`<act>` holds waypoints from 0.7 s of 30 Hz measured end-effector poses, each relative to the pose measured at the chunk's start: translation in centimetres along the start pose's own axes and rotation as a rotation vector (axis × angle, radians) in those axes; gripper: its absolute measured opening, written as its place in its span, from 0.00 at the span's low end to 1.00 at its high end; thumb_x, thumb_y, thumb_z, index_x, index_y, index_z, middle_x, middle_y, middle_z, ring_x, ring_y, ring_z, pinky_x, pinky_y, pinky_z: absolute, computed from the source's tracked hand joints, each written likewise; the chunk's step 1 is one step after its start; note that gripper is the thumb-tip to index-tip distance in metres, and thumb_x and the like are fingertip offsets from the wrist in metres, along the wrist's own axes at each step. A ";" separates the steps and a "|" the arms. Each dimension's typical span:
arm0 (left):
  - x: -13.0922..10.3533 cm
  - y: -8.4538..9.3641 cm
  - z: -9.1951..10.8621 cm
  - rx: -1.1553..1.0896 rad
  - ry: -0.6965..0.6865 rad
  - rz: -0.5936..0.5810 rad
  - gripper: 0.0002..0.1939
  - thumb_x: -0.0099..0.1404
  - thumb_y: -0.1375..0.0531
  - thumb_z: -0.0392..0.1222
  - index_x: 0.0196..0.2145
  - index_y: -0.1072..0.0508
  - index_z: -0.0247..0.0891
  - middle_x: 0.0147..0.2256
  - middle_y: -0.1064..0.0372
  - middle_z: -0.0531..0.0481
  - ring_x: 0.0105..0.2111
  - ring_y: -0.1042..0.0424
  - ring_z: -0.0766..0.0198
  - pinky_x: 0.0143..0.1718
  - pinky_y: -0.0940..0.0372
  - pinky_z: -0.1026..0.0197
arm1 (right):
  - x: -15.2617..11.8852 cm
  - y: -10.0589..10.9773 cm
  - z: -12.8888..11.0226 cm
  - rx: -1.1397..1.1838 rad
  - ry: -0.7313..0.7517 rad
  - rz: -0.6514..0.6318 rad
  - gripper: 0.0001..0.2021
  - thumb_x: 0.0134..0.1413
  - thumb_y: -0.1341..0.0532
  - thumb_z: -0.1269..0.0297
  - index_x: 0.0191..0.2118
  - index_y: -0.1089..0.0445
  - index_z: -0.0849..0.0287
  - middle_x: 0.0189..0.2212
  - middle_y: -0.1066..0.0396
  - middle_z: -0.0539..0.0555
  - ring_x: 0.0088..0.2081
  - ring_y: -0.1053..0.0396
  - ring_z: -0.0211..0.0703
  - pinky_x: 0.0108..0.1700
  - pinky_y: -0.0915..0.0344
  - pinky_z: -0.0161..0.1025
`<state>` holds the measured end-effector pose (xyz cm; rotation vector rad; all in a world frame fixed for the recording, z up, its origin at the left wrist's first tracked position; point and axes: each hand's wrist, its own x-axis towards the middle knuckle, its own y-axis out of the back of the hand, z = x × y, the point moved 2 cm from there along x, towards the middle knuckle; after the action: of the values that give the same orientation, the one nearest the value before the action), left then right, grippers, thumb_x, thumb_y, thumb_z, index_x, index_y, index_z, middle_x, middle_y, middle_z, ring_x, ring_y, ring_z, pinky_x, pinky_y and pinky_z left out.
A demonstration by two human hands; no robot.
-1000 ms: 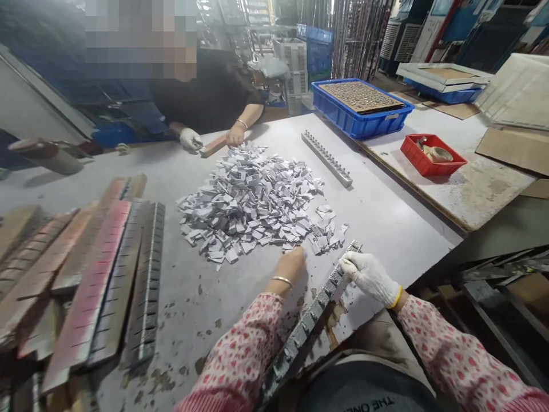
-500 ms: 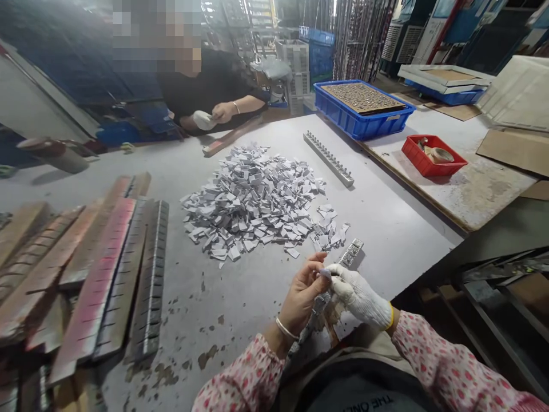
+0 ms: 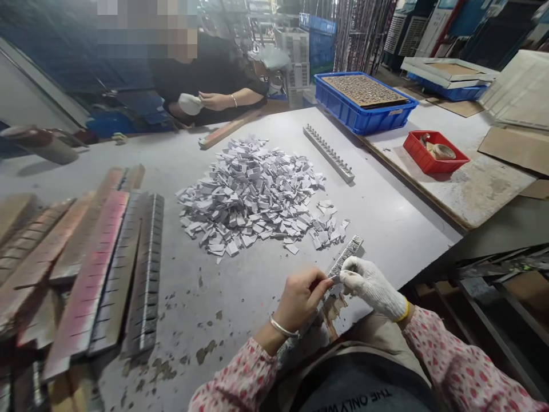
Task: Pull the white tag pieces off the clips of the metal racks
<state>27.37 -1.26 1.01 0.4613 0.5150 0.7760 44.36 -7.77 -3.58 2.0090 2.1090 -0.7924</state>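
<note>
My bare left hand (image 3: 302,297) is closed, thumb and forefinger pinching the edge of a small white piece (image 3: 335,279) that is mostly hidden. Close on its right, my right hand (image 3: 373,288), in a white knitted glove, has its fingers bent together in a pinch; what lies in them is hidden. Both hands are over a narrow silvery bar (image 3: 350,252) with a patterned top, which slants across the table's near edge and partly disappears behind my left hand. Beyond them lies a large heap of small white flat pieces (image 3: 253,200), with a few strays toward the bar.
Slotted wooden strips (image 3: 98,274) are stacked at left. A bar with a row of knobs (image 3: 328,153) lies behind the heap. At right are a blue crate (image 3: 364,117) and a red tray (image 3: 437,163). Across the table sits a person with a gloved hand (image 3: 190,104).
My left hand has turned from palm-up to knuckles-up and come down toward the bar. My right hand has moved slightly right, its fingers drawn back from the left hand's.
</note>
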 end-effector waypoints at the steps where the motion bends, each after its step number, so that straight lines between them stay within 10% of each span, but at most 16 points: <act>1: -0.1 -0.1 0.0 -0.074 0.018 -0.043 0.15 0.66 0.43 0.48 0.27 0.30 0.35 0.22 0.35 0.53 0.23 0.38 0.69 0.27 0.45 0.66 | -0.2 -0.2 0.0 0.016 0.001 -0.028 0.10 0.57 0.40 0.58 0.31 0.36 0.59 0.21 0.32 0.47 0.22 0.36 0.35 0.25 0.39 0.32; 6: -1.1 -1.5 -0.3 -0.645 0.219 -0.345 0.26 0.62 0.46 0.65 0.24 0.39 0.37 0.18 0.45 0.57 0.17 0.48 0.71 0.19 0.50 0.67 | -1.2 -1.7 0.4 0.142 -0.090 -0.336 0.17 0.62 0.46 0.52 0.29 0.36 0.60 0.18 0.34 0.48 0.18 0.38 0.34 0.20 0.44 0.31; 12: -0.3 -0.4 0.5 -0.062 -0.031 -0.213 0.21 0.67 0.46 0.50 0.19 0.42 0.37 0.19 0.48 0.57 0.21 0.47 0.70 0.24 0.53 0.65 | -0.5 -0.3 -0.4 0.018 0.044 -0.195 0.19 0.59 0.42 0.51 0.24 0.38 0.60 0.17 0.35 0.48 0.20 0.38 0.35 0.25 0.42 0.32; 21: -0.1 -2.7 0.1 -0.330 0.092 -0.255 0.25 0.68 0.50 0.50 0.16 0.46 0.38 0.17 0.54 0.57 0.18 0.52 0.70 0.22 0.52 0.65 | -0.8 -2.3 4.2 0.311 -0.290 -0.118 0.23 0.60 0.49 0.43 0.27 0.38 0.60 0.16 0.37 0.47 0.16 0.41 0.33 0.17 0.48 0.28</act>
<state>28.79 -3.08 -0.38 0.0518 0.5084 0.6225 41.15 -10.34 -6.15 1.7717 2.0499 -1.4150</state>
